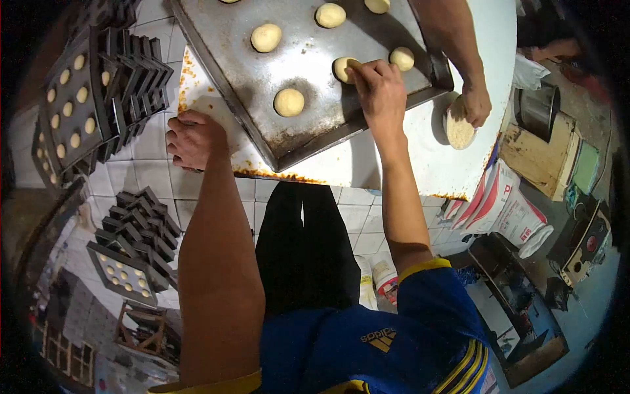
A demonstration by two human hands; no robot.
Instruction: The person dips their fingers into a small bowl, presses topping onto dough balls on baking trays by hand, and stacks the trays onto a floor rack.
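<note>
A metal baking tray (pixel 315 72) lies on the white table (pixel 420 157), with several round dough balls spaced over it. My right hand (pixel 380 92) has its fingertips pinched on a dough ball (pixel 342 69) near the tray's front right edge. Another dough ball (pixel 401 58) sits just right of that hand. My left hand (pixel 195 140) rests with curled fingers on the table's left edge, beside the tray; nothing shows in it. At the right, a co-worker's hand (pixel 476 105) reaches into a small bowl of pale crumbs (pixel 460 131).
Stacked trays (pixel 131 92) stand at the left, the top one bearing dough balls, and another stack (pixel 141 230) stands lower down. Printed sacks (pixel 502 203), a metal pot (pixel 537 108) and a dark open box (pixel 518 308) are on the right. White buckets (pixel 384 276) stand under the table.
</note>
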